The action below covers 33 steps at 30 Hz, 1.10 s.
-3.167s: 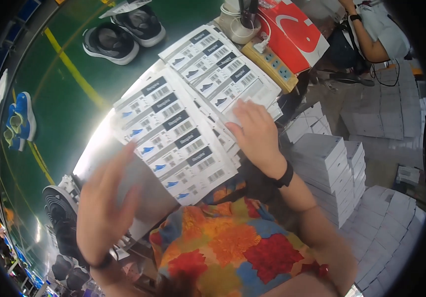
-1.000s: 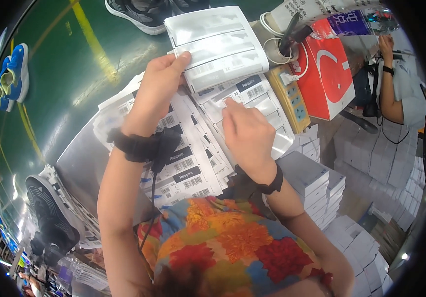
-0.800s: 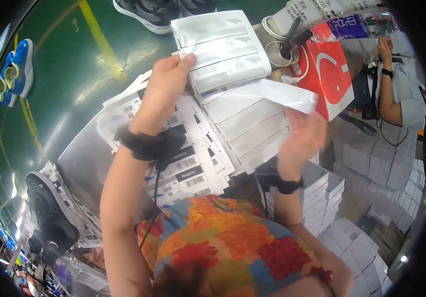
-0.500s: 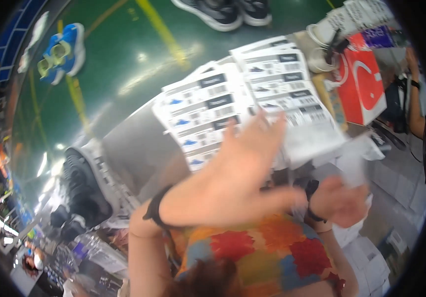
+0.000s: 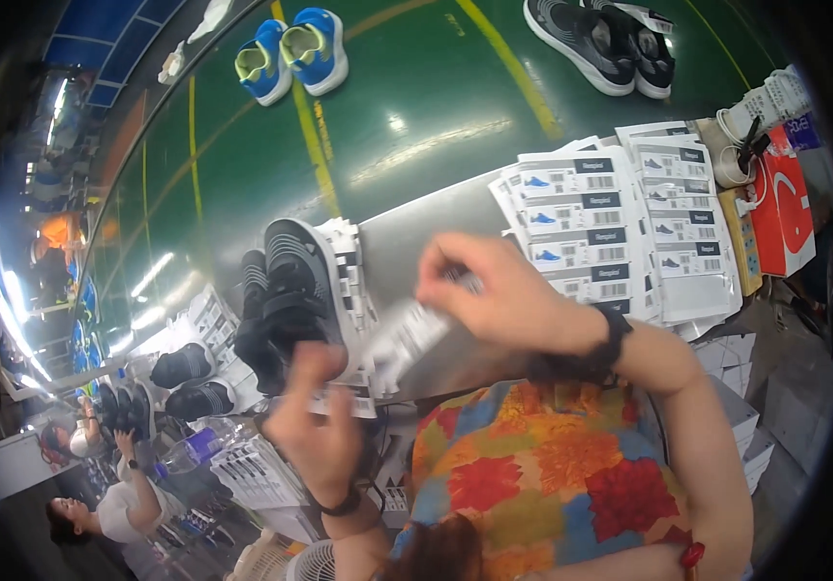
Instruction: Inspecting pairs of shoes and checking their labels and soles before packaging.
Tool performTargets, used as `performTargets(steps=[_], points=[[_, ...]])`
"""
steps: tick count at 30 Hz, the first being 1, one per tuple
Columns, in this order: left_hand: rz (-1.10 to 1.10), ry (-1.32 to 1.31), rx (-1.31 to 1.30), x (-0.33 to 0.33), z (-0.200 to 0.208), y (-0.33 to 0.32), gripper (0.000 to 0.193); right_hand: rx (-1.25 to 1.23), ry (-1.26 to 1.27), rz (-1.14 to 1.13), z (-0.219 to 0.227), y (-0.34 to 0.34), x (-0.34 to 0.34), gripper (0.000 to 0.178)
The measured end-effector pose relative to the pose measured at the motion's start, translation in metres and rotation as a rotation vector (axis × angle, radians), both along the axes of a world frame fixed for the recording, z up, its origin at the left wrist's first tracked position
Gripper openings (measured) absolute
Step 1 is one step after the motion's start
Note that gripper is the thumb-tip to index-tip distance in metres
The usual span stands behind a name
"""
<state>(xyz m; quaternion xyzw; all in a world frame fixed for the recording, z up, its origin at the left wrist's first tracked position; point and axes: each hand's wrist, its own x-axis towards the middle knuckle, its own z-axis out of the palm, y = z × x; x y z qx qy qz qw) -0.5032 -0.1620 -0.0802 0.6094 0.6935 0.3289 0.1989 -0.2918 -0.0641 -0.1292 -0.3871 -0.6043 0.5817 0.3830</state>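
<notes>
My right hand (image 5: 503,295) pinches a white printed label (image 5: 411,334), blurred by motion, over the grey metal ledge. A pair of black shoes (image 5: 292,281) with pale soles lies just to the left, against white-and-black printed sheets (image 5: 350,257). Close to the heel end of these shoes, my left hand (image 5: 324,426) is raised with fingers apart and nothing seen in it. Whether it touches a shoe I cannot tell. Two stacks of label sheets lie right of my right hand: one with blue shoe pictures (image 5: 571,218), one with dark shoe pictures (image 5: 682,218).
Across the ledge runs a green surface (image 5: 416,116) with yellow lines, bearing blue shoes (image 5: 312,53) and black shoes (image 5: 590,48). A red box (image 5: 782,228) stands at the right. More dark shoes (image 5: 194,378) lie at the left, where a person (image 5: 126,504) works.
My view has swung left. My left hand has left the label sheets and is now by the black shoes. My right hand has moved left with the white label.
</notes>
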Motion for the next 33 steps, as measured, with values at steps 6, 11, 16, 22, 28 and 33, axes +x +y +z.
performTargets(steps=[6, 11, 16, 22, 28, 33], points=[[0.333, 0.475, -0.512, -0.082, -0.03, 0.035, 0.049, 0.131, 0.016, 0.191, -0.04, 0.072, -0.104, 0.043], [0.278, 0.454, -0.377, -0.11, -0.052, 0.031, 0.037, 0.309, -0.173, 0.403, -0.038, 0.071, -0.143, 0.061], [0.198, 0.493, -0.175, -0.093, -0.013, 0.019, 0.032, 0.327, -0.14, 0.313, -0.001, 0.044, -0.11, 0.059], [-0.152, 0.391, 0.128, -0.051, 0.025, 0.037, 0.023, 1.005, -0.416, -0.157, 0.06, 0.012, -0.021, 0.059], [-0.607, -0.145, -0.036, 0.028, 0.028, 0.087, 0.025, 0.966, -0.511, -0.641, 0.074, -0.035, 0.114, 0.063], [-0.411, -1.043, -0.061, 0.121, -0.03, 0.095, 0.028, 0.702, -0.209, -1.326, 0.038, -0.123, 0.205, 0.032]])
